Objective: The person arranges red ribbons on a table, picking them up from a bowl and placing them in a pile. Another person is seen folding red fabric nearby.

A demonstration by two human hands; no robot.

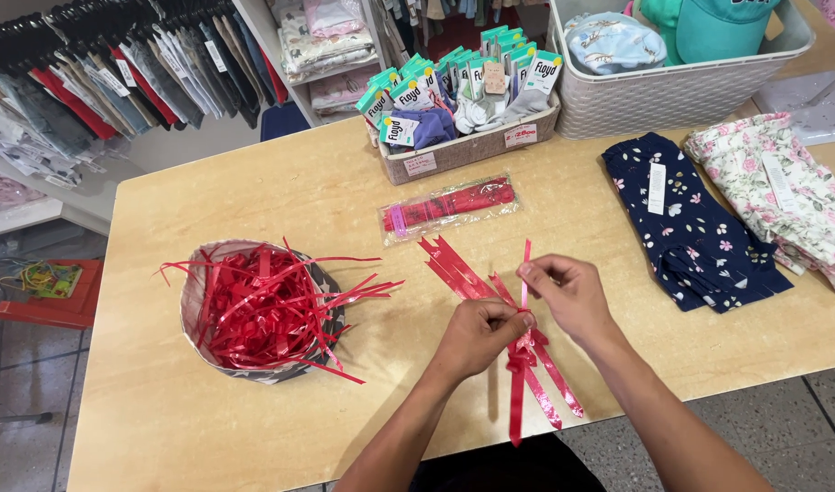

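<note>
L hand (477, 335) + R hand (568, 290) | pinch red ribbon (525, 357) | above table (254, 191)

The white basket (672, 100) at one o'clock is cut by the top edge; the left hand (479, 335) hides the ribbon's (536, 364) knot.

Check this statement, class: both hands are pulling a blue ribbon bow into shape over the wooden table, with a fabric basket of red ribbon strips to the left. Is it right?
Not quite. The ribbon bow is red, not blue, as the head view shows. The left hand and right hand do hold it over the wooden table, and the fabric basket of red ribbon strips sits to the left.
</note>
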